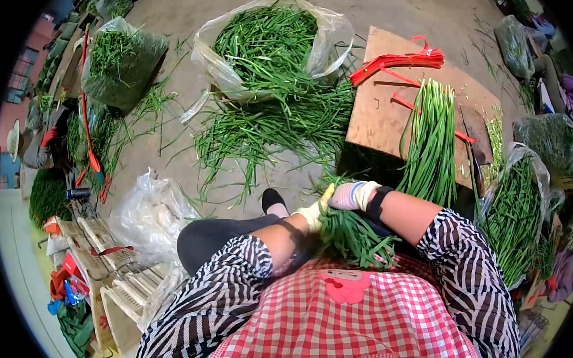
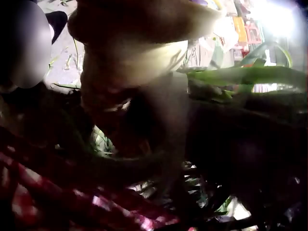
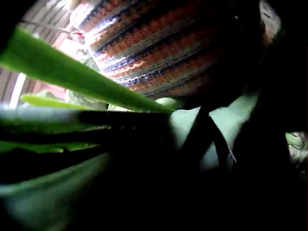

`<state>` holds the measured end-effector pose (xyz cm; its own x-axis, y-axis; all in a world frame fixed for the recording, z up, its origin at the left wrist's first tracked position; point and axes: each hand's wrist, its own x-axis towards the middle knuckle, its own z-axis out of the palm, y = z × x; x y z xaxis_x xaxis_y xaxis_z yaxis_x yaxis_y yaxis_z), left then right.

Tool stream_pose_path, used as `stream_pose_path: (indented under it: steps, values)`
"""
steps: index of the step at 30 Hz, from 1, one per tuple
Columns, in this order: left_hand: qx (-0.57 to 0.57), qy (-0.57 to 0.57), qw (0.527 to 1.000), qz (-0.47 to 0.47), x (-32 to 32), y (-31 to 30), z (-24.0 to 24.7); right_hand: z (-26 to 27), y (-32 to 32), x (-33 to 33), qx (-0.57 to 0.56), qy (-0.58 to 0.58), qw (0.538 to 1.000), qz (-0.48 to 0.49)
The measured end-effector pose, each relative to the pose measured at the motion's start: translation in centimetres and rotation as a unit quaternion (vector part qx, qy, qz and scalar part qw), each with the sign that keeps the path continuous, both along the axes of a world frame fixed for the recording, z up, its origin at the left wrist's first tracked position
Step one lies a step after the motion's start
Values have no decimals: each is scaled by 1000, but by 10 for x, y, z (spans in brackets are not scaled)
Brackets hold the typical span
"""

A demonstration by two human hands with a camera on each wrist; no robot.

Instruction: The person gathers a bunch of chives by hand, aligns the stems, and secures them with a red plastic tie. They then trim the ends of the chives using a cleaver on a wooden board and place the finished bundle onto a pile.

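Observation:
In the head view a bunch of long green stalks (image 1: 357, 235) hangs over the lap, its leaves spread over the checked apron. My gloved right hand (image 1: 349, 196) grips the bunch near its upper part, the back of the striped glove facing up. Close beside it, my left hand (image 1: 317, 212) in a pale yellow glove holds the same bunch from the left. Dark, close wrist views show the pale glove (image 2: 139, 57), the striped glove (image 3: 159, 48) and green leaves (image 3: 72, 77); most fingers are hidden.
A wooden board (image 1: 383, 44) at right carries red ties (image 1: 400, 63) and a pile of aligned stalks (image 1: 430, 145). An open plastic bag (image 1: 205, 50) of greens stands ahead, with loose greens (image 1: 264, 131) before it. A small wooden chair (image 1: 120, 278) is at left.

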<state>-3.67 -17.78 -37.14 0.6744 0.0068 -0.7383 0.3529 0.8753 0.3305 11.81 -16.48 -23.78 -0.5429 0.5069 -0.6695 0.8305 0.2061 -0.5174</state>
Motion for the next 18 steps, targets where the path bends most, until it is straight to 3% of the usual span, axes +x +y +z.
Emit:
stream_pose_path:
  steps: [1, 3, 4, 5, 7, 9, 10, 13, 14, 16, 18]
  values:
    - [15, 9, 1000, 22, -1, 3, -5, -8, -6, -4, 16, 18, 997, -71]
    - [32, 46, 996, 71, -11, 16, 6, 68, 7, -21, 2, -73, 994, -77]
    - [-70, 126, 986, 85, -13, 35, 125, 83, -2, -21, 70, -13, 974, -215]
    - [91, 126, 974, 165, -9, 39, 116, 95, -2, -25, 77, 5, 961, -265]
    - [100, 100, 971, 193, -20, 63, 159, 111, -11, -37, 229, 65, 927, -291]
    - [-56, -116, 942, 310, -16, 84, 171, 134, -10, -44, 304, 59, 917, -252]
    - [-83, -165, 933, 308, -21, 86, 202, 142, -8, -48, 343, 54, 909, -232]
    - [72, -231, 935, 260, -34, 86, 254, 149, -4, -58, 547, 43, 809, -212]
    - [123, -218, 939, 236, -35, 86, 270, 154, -5, -61, 493, 3, 850, -188]
    - [104, -207, 933, 276, -35, 87, 277, 181, -20, -68, 487, -42, 857, -162]
    - [102, -211, 922, 309, -33, 86, 280, 213, -33, -63, 470, -2, 866, -171]
